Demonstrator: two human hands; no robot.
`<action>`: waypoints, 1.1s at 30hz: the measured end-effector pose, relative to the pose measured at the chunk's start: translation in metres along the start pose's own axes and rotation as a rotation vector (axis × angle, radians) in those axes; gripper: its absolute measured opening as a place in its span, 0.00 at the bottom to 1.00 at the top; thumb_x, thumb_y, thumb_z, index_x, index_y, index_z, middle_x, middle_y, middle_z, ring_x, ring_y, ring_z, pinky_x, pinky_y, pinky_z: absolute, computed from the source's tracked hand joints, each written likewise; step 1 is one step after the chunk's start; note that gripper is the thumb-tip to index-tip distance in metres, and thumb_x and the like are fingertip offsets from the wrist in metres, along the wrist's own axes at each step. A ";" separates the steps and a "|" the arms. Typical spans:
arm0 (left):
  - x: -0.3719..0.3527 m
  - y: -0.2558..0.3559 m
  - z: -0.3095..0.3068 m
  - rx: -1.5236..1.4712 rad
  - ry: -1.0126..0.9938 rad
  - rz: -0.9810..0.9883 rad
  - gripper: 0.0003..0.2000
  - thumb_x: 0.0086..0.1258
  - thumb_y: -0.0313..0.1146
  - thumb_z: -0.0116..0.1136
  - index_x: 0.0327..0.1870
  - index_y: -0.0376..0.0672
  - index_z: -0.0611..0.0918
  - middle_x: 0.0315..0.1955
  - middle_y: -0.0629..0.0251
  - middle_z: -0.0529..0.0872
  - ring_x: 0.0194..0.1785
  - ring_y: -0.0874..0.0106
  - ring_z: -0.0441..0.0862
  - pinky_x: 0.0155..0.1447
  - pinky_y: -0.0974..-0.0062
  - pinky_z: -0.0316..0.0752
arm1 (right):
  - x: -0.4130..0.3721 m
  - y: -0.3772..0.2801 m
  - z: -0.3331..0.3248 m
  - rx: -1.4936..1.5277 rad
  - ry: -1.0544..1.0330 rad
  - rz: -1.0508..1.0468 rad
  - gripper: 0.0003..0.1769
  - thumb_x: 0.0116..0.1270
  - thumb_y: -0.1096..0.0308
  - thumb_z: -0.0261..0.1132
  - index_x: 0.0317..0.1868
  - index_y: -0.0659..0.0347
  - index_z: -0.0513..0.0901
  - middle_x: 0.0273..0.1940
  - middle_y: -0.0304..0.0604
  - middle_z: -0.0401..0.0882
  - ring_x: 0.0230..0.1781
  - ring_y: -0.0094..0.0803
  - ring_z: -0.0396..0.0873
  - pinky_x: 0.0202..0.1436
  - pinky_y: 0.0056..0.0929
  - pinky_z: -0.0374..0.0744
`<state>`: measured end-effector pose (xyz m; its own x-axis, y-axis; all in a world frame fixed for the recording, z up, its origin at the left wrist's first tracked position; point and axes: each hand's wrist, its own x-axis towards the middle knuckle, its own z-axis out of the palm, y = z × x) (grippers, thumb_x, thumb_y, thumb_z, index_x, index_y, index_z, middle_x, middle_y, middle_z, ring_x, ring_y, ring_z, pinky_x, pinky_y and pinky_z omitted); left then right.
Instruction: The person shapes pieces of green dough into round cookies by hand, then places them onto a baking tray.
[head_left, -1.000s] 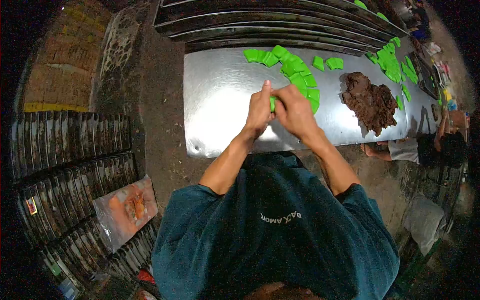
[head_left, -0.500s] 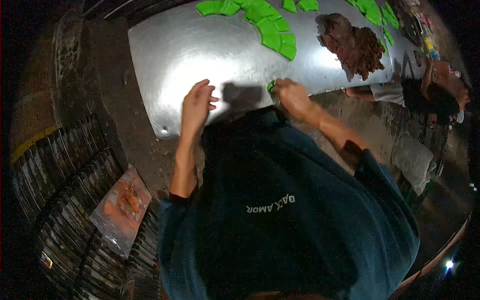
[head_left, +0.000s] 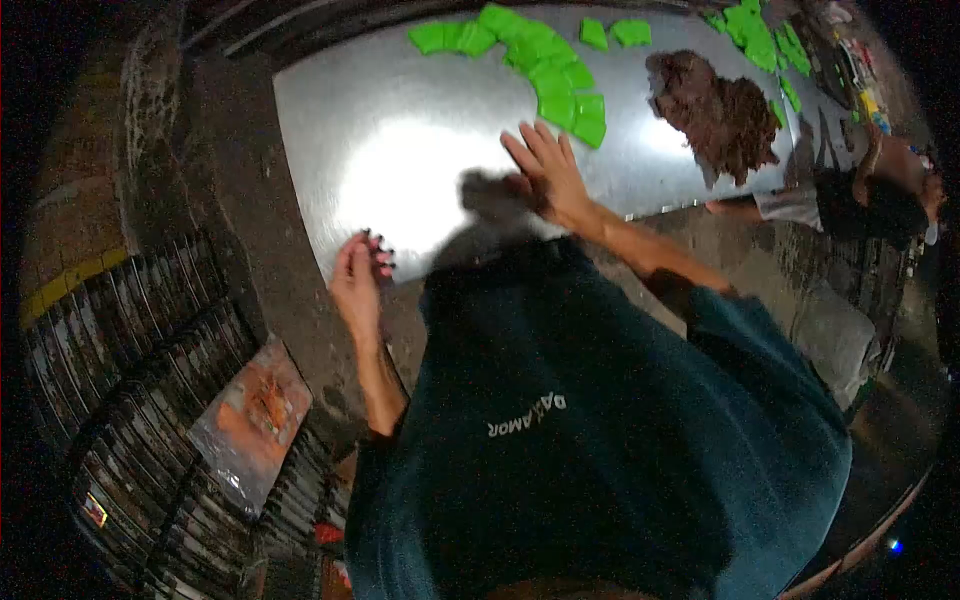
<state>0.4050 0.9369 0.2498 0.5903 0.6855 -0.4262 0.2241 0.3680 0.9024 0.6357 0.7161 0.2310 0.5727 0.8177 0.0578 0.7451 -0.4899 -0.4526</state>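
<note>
My right hand (head_left: 556, 182) is spread over the metal table (head_left: 330, 160), fingers apart, with nothing visible in it. It is just below the near end of a curved row of bright green, flat, wedge-like pieces (head_left: 557, 105). My left hand (head_left: 358, 285) is by the table's front left edge. Its fingers are loosely bent and apart, their tips in dark shadow, and no object shows in them. A heap of brown, crumbly, dough-like material (head_left: 715, 115) lies on the table to the right of the green row.
More green pieces (head_left: 750, 35) lie at the table's far right. Another person's arm (head_left: 735, 208) reaches in at the right edge. Dark slatted racks (head_left: 130, 380) stand at lower left, with a clear plastic bag (head_left: 255, 420) holding orange stuff on them.
My right hand has moved up and left from the table's front edge and opened; the small green piece at its fingers no longer shows. My left hand has moved down and left.
</note>
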 end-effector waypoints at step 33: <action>0.061 0.017 0.174 -0.021 -0.322 -0.094 0.13 0.67 0.31 0.57 0.47 0.32 0.78 0.35 0.59 0.83 0.33 0.72 0.81 0.33 0.78 0.79 | 0.345 0.040 -0.284 -0.232 -0.114 -0.190 0.14 0.60 0.68 0.58 0.45 0.61 0.83 0.43 0.54 0.82 0.44 0.49 0.80 0.50 0.43 0.76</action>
<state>0.5801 0.8756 0.2504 0.7833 0.4153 -0.4626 0.2754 0.4354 0.8571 0.9602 0.8929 0.4859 0.3837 0.9233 0.0158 0.9005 -0.3703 -0.2279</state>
